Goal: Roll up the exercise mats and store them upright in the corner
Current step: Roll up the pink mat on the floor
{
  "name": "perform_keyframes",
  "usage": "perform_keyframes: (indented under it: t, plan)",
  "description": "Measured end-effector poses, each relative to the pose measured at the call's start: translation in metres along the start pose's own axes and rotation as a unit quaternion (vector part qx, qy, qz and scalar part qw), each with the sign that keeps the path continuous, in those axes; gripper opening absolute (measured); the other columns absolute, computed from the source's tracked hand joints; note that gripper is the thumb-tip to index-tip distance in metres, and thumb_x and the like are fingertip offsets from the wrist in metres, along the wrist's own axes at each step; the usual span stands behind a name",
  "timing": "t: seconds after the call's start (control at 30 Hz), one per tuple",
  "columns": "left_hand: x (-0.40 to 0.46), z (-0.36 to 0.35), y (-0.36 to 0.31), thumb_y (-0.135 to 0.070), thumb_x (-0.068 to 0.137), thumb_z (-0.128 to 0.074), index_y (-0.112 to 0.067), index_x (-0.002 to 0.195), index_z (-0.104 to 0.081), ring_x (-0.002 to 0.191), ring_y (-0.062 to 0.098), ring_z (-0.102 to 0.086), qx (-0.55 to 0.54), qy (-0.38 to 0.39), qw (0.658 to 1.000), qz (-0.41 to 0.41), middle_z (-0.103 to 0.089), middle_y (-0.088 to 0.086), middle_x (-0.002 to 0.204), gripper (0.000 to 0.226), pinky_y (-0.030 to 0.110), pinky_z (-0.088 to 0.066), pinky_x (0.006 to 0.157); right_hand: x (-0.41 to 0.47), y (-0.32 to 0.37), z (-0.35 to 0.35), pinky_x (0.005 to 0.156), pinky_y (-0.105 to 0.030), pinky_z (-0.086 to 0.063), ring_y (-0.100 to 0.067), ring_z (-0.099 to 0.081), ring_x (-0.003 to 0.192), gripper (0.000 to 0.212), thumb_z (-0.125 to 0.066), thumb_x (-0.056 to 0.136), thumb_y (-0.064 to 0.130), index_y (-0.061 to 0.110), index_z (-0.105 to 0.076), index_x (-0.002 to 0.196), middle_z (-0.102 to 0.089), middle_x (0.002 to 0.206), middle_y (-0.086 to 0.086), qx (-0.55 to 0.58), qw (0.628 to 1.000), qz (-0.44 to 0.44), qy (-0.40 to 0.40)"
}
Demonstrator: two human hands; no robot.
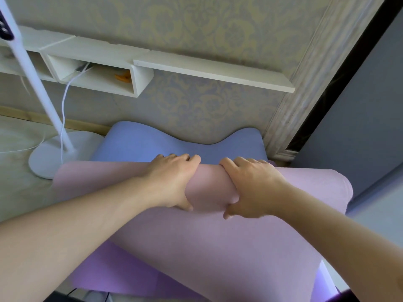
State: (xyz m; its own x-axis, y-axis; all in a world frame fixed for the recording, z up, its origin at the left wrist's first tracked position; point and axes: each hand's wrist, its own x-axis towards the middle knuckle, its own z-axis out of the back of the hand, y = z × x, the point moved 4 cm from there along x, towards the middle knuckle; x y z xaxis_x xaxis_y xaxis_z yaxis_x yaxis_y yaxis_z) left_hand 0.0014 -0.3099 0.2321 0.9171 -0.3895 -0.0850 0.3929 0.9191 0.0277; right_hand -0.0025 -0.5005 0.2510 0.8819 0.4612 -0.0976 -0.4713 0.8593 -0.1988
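Observation:
A pink exercise mat [218,240] lies across the middle of the view, its far part curled into a thick roll. My left hand [172,182] grips the roll from above, fingers over the far side and thumb on the near side. Just to its right, my right hand [253,188] grips the roll the same way. Under and beyond the pink mat lies a blue-purple mat [139,144], its wavy far edge pushed up against the wall. A purple surface [113,271] of a mat shows at the lower left.
A white floor lamp with a round base [45,158] and a trailing cable stands at the left. White wall shelves [135,75] hang above. A wall corner with patterned trim [290,118] and a dark door frame are at the right.

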Motion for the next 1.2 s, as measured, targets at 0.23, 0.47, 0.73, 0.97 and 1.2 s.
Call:
perform_keyframes:
  t: [0.23,0.47,0.73,0.97,1.2]
  plan:
    - [-0.003,-0.006,0.0,-0.075,0.057,-0.083,-0.028,0.126,-0.042,0.111,0.021,-0.053,0.029,-0.013,0.999,-0.023,-0.049,-0.008,0.117,0.093,0.041,-0.044,0.097,0.002,-0.007,0.002,0.067,-0.035,-0.046,-0.019,-0.062,0.084,0.077,-0.077,0.059,0.08,0.035,-0.047,0.113,-0.062,0.092,0.012,0.036,0.999,-0.035,0.012]
    - [0.0,0.001,0.007,-0.07,0.056,-0.089,-0.032,0.107,-0.046,0.09,0.019,-0.06,-0.038,0.061,0.997,0.003,-0.056,-0.012,0.098,0.077,0.038,-0.05,0.07,0.0,0.006,-0.003,0.078,-0.039,-0.051,-0.023,-0.062,0.096,0.095,-0.08,0.059,0.081,0.033,-0.039,0.13,-0.058,0.107,0.006,0.025,0.999,0.002,0.031]
    - [-0.01,-0.005,0.005,-0.073,0.058,-0.085,-0.031,0.129,-0.038,0.113,0.021,-0.056,0.021,0.01,0.999,-0.029,-0.051,-0.009,0.12,0.094,0.042,-0.048,0.093,0.004,0.002,-0.004,0.07,-0.036,-0.046,-0.02,-0.063,0.089,0.079,-0.077,0.06,0.078,0.035,-0.044,0.117,-0.061,0.099,0.011,0.056,0.998,-0.02,0.009]
    - [-0.003,0.003,0.011,-0.063,0.06,-0.088,-0.029,0.115,-0.04,0.096,0.023,-0.061,0.001,-0.01,1.0,-0.003,-0.054,-0.011,0.102,0.081,0.038,-0.041,0.074,0.005,0.006,-0.004,0.078,-0.037,-0.042,-0.023,-0.061,0.101,0.097,-0.08,0.059,0.081,0.033,-0.04,0.133,-0.057,0.111,0.007,0.012,1.0,0.001,-0.019]
    - [-0.009,-0.004,0.011,-0.067,0.057,-0.086,-0.028,0.127,-0.041,0.11,0.02,-0.054,0.064,-0.038,0.997,-0.025,-0.047,-0.008,0.117,0.093,0.042,-0.043,0.097,0.004,-0.002,-0.002,0.07,-0.037,-0.052,-0.02,-0.062,0.082,0.073,-0.077,0.061,0.075,0.033,-0.044,0.111,-0.06,0.091,0.011,0.06,0.997,-0.038,-0.007]
